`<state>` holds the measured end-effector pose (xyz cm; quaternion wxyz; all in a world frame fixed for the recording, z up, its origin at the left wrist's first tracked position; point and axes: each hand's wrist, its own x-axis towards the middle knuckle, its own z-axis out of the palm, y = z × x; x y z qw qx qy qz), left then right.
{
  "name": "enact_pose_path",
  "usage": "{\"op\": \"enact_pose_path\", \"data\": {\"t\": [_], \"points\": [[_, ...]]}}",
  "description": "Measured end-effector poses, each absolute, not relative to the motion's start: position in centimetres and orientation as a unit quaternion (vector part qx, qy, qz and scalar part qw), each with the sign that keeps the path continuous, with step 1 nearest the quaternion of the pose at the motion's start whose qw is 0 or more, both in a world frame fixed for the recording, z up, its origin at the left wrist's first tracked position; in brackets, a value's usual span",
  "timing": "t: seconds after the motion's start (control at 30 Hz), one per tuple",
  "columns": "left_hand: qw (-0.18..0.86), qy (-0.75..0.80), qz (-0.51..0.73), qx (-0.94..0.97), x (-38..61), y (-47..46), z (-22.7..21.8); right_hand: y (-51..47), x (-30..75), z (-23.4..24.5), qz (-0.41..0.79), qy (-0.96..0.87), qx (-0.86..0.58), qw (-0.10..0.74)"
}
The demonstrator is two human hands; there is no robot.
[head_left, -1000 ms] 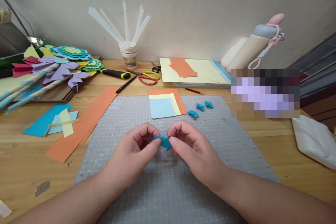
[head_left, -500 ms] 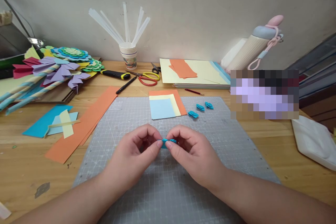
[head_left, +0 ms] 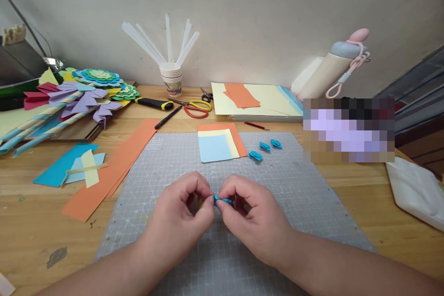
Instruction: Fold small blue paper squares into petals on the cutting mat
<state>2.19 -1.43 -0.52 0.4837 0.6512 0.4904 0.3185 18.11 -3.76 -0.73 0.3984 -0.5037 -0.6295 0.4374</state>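
Both hands meet over the grey cutting mat (head_left: pixel 284 212). My left hand (head_left: pixel 180 217) and my right hand (head_left: pixel 255 217) each pinch one end of a small folded blue paper piece (head_left: pixel 222 200) between thumb and forefinger; most of the piece is hidden by the fingertips. Three similar folded blue pieces (head_left: pixel 265 149) lie on the mat farther back and to the right. A small stack of light-blue, yellow and orange paper squares (head_left: pixel 218 144) lies at the mat's far middle.
Long orange strips (head_left: pixel 114 171) and blue and yellow scraps (head_left: pixel 74 169) lie left of the mat. Paper flowers (head_left: pixel 79 92), a cup of white sticks (head_left: pixel 171 78), a utility knife (head_left: pixel 154 102), scissors (head_left: pixel 194 106), a pen (head_left: pixel 168 117), a paper pile (head_left: pixel 256 99), a bottle (head_left: pixel 333 69) and a white cloth (head_left: pixel 416 192) ring the wooden table.
The blue piece has been squeezed smaller between my fingertips, and both hands have drawn closer together and slightly toward me.
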Motion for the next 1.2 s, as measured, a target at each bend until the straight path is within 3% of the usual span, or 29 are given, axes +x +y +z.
{"op": "enact_pose_path", "data": {"t": [0.4, 1.2], "points": [[0.697, 0.41, 0.322, 0.492, 1.5, 0.1, -0.6, -2.8, 18.7, -0.7, 0.554, -0.505, -0.506, 0.426], [0.619, 0.469, 0.323, 0.541, 1.8, -0.3, 0.1, -3.2, 18.5, -0.5, 0.596, -0.499, -0.476, 0.411]]}}
